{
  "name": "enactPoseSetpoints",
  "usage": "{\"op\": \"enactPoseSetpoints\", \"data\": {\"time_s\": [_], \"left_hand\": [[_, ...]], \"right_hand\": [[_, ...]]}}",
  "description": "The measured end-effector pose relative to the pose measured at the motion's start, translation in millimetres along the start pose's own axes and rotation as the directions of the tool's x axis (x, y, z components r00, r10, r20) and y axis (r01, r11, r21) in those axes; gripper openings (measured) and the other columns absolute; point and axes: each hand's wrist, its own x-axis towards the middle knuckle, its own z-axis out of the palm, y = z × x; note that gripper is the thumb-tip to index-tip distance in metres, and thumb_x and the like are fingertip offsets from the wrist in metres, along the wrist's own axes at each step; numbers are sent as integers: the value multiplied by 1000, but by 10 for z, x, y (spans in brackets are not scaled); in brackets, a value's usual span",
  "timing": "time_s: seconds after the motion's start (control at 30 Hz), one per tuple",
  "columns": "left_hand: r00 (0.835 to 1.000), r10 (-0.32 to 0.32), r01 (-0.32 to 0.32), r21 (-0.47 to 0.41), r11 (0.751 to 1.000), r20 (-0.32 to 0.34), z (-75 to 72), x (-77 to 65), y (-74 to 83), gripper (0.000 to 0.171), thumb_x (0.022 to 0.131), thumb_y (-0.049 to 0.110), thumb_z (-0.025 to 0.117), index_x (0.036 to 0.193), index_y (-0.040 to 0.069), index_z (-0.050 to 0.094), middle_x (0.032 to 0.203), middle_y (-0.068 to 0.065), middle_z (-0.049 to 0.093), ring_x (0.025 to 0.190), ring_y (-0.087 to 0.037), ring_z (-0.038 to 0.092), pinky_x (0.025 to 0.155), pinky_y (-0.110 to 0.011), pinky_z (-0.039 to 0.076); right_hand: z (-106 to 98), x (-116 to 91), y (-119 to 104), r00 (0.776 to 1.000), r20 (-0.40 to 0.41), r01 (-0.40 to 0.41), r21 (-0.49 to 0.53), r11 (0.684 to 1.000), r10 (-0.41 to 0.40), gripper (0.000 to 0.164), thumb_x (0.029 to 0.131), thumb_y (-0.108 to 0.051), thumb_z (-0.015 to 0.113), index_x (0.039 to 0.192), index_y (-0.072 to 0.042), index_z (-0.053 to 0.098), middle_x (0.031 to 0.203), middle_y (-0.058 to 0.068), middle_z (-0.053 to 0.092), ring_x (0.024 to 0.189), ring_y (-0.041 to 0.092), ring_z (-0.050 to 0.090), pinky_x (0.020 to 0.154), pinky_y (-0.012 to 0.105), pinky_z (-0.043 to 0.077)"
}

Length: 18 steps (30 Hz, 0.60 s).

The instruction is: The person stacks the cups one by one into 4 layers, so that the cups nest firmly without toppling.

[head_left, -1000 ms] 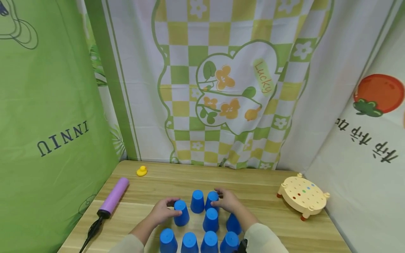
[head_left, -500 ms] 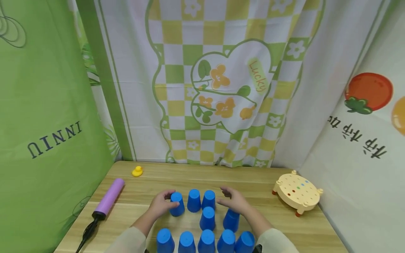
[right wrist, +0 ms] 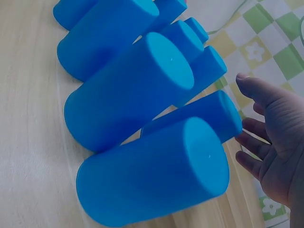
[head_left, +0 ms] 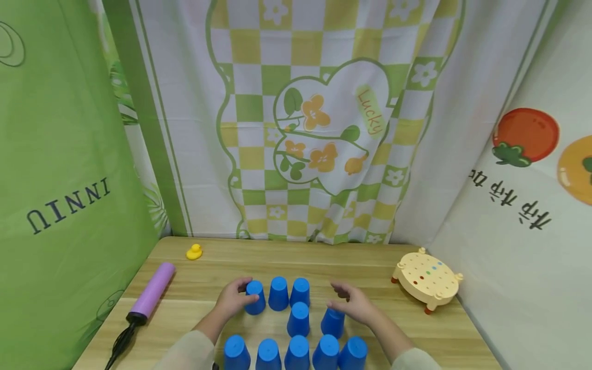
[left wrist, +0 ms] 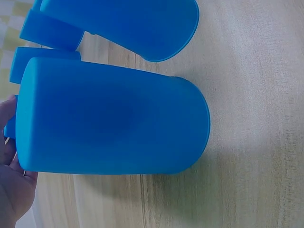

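Upside-down blue cups stand in rows on the wooden table. My left hand [head_left: 235, 299] grips the left cup [head_left: 255, 299] of the back row, thumb on its near side and fingers behind. Beside it stand a middle cup [head_left: 278, 294] and a right cup [head_left: 299, 292]. My right hand [head_left: 356, 304] holds nothing; its fingers are spread loosely, just above and right of a cup [head_left: 333, 324] in the middle row. Another middle-row cup [head_left: 298, 319] stands left of that one. In the right wrist view the right hand [right wrist: 280, 137] has its fingertips close to a cup's top [right wrist: 230, 114].
A front row of several blue cups [head_left: 297, 353] stands nearest me. To the left lie a purple hand pump [head_left: 154, 290] and a yellow rubber duck [head_left: 194, 252]. A cream pegged stool-like toy [head_left: 427, 277] stands at the right. Curtains [head_left: 310, 216] border the table.
My left hand has slid its cup away from me, level with the other back-row cups. The right hand has left the back-right cup and moved right and nearer. The head view has shifted slightly.
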Motion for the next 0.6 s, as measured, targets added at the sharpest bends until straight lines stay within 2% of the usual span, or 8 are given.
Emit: {"op": "enactPoseSetpoints", "data": {"time_s": [0.3,0.6], "left_hand": [[1000,2,-2,18,1000,14,31,63,-12,55,86,17,75,134,-1,55,134,-23,59,118,-41,58,96,-51,52],[999,-32,31,35,999,14,26,92,74,54,88,17,73,136,0,54,135,-23,58,122,-41,55,99,-52,50]], "right_hand": [[-44,-61,166,996,91,-15,3,1000,15,68,85,-32,76,138,2,50,139,26,53,122,45,54,100,59,46],[-25,-74,279,991,125,-40,-4,999,40,72,82,-35,79,137,2,51,135,22,58,120,40,57,98,57,48]]}}
